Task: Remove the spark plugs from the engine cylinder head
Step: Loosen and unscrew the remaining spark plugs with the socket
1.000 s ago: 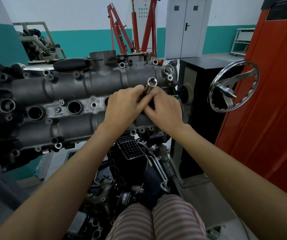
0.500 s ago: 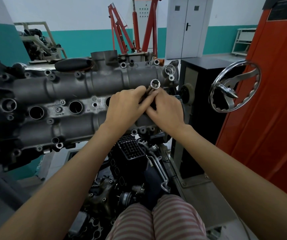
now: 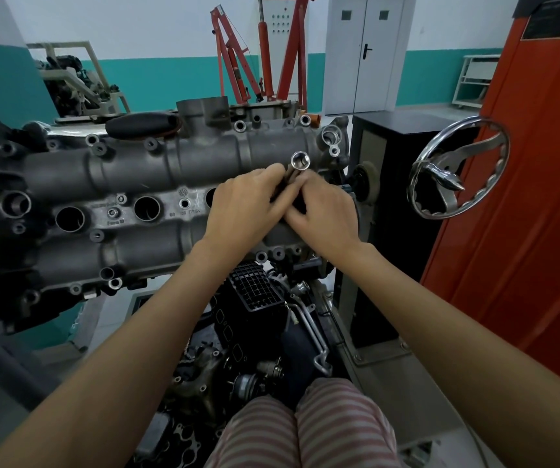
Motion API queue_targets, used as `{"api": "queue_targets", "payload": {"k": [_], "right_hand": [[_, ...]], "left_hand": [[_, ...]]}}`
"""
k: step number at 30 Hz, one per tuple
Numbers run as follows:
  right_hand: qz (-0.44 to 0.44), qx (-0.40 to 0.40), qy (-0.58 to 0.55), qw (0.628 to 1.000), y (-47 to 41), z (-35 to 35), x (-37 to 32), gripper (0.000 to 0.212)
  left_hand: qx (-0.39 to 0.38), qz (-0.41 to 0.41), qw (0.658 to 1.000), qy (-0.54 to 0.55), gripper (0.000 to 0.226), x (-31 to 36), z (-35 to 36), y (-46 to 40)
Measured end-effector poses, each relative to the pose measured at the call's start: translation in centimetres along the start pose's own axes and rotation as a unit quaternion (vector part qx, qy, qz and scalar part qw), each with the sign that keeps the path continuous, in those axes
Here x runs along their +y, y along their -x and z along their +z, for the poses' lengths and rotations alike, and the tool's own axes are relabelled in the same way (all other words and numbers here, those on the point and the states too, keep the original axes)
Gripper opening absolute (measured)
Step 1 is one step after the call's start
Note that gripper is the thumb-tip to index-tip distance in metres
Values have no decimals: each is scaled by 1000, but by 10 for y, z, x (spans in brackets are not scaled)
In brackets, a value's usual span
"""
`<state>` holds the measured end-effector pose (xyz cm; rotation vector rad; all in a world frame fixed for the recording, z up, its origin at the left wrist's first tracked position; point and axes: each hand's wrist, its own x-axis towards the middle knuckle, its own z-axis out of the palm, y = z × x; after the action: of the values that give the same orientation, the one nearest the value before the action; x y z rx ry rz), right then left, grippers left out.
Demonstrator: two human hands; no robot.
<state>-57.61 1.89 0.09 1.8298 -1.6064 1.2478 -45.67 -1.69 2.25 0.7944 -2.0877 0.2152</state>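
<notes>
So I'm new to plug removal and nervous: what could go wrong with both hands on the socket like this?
The socket tube leans at an angle between the left hand and right hand; turned off-axis it might slip. Open plug wells on the cylinder head could catch dropped debris.

Grey cast-metal cylinder head (image 3: 130,170) lies lengthwise on its stand, plug wells facing the camera. Three round dark wells open in a row along its middle band. Shiny socket tool (image 3: 300,161) sticks up tilted from the head's right end, open end up.
</notes>
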Motion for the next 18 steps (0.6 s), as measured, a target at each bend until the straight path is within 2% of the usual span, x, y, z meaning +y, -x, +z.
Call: {"api": "queue_targets", "payload": {"k": [4,9,13,16,18], "right_hand": [[12,-18,19,1000,-1,2,2,22],[-10,24,-28,999,0,-1,0,14],[-6,9,-1,1000,-1,0,-1,12],[11,-26,24,999,-2,2,2,23],[13,-24,27,999,-2,2,2,22]], "left_hand": [[1,-6,1000,14,47,0,0,0],[-2,14,1000,9,39,3,-1,2],[-1,24,1000,-11,35,2,1,2],[5,8,1000,-6,42,-1,0,1],[3,2,1000,-1,48,-1,0,1]]}}
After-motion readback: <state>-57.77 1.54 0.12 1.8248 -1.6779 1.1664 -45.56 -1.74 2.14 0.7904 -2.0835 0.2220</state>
